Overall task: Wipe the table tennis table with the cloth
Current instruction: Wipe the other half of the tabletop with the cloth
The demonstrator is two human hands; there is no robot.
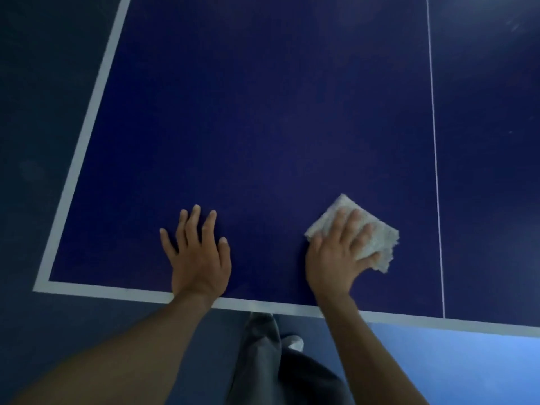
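Most of the view is taken up by the dark blue table tennis table (263, 112), which is seen from above at its near end. It is bordered by a broad white edge line (87, 135) along the left side and the near edge, and is crossed lengthwise by a thin white centre line (435, 141) towards the right. Beyond the left side and below the near edge a blue floor (453, 361) is seen, brighter at the lower right. A pair of dark grey trouser legs (263, 361) is visible between the two forearms, just below the near edge of the table. The left hand (198, 258) is laid palm down on the bare playing surface just beyond the near edge line, with its fingers straight and spread and nothing held. The right hand (336, 258) is placed to the left of the centre line, with its fingers extended and spread across the cloth (377, 229), which is pressed flat against the table beneath them. The cloth is pale, folded and rough-edged, and lies on the playing surface near the near edge, between the left hand and the centre line. A small white shoe tip (296, 343) is seen beside the trousers.
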